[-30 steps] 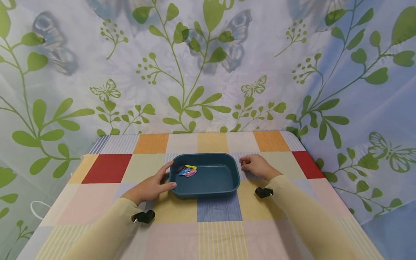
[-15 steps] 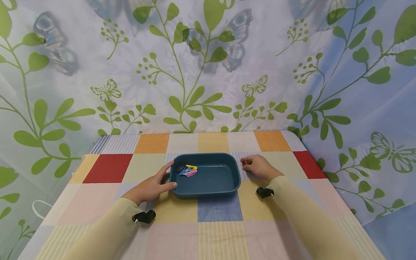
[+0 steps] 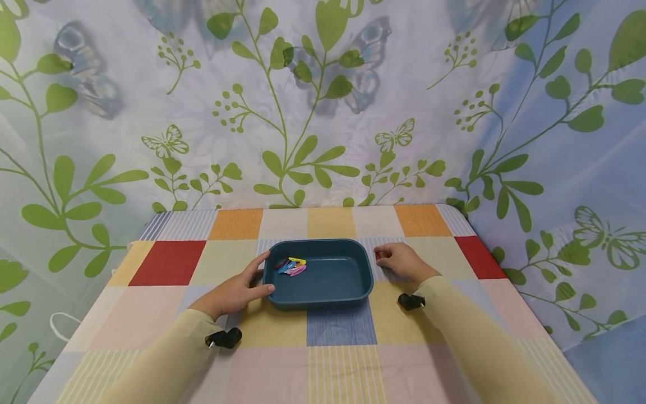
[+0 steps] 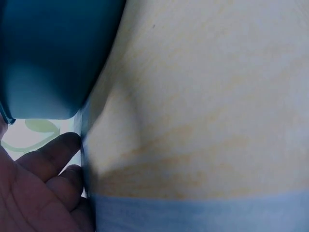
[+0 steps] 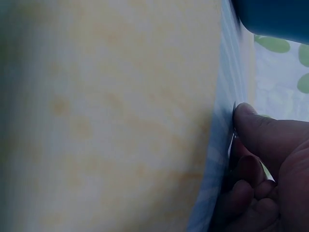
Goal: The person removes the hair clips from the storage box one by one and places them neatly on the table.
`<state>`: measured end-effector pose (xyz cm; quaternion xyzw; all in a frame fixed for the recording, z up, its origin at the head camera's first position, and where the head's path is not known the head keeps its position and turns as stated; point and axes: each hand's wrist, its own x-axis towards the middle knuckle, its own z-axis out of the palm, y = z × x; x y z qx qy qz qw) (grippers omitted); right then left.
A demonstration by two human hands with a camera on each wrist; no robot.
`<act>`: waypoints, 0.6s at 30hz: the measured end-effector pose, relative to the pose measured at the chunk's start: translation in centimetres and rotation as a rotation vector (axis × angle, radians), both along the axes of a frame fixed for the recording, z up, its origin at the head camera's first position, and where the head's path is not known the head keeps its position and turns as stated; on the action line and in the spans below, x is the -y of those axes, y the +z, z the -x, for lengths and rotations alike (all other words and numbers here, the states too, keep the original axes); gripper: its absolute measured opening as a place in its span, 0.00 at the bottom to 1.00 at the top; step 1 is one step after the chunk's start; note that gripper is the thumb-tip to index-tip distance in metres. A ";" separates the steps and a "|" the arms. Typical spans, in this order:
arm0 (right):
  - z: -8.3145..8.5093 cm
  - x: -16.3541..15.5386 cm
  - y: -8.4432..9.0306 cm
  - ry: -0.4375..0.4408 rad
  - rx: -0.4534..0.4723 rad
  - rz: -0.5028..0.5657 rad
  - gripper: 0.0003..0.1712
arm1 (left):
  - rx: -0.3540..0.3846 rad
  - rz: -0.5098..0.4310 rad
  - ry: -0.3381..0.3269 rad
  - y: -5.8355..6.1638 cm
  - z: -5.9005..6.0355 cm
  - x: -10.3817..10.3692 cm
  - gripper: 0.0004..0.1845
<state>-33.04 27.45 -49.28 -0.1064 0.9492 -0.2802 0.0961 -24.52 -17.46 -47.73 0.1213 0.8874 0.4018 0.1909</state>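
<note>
A dark teal rectangular tray (image 3: 333, 286) sits on the table, with several small coloured hair clips (image 3: 292, 266) in a loose pile inside its left end. My left hand (image 3: 234, 289) rests at the tray's left end, fingers spread along the side and thumb at the front rim. In the left wrist view, my lower fingers (image 4: 58, 159) are on the cloth beside the tray wall. Just right of the tray, my right hand (image 3: 401, 261) pinches a small red hair clip (image 3: 377, 256) close over the cloth. Most of that clip is hidden by the fingers; a thin metal edge shows in the right wrist view.
A patchwork cloth (image 3: 343, 370) covers the table. Behind it hangs a pale curtain (image 3: 323, 112) printed with leaves and butterflies. A white cable (image 3: 58, 328) loops at the left table edge. Each wrist carries a black camera mount (image 3: 224, 338).
</note>
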 end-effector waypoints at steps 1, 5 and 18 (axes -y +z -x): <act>0.0 0.0 -0.1 0.001 -0.002 0.002 0.24 | 0.001 0.000 0.001 0.0 0.0 0.0 0.50; 0.1 0.0 -0.3 -0.006 0.002 0.011 0.24 | 0.003 0.001 0.005 0.0 -0.1 0.0 0.49; 0.2 0.1 -0.3 -0.039 0.030 0.020 0.24 | -0.004 0.001 0.000 0.0 0.0 0.0 0.49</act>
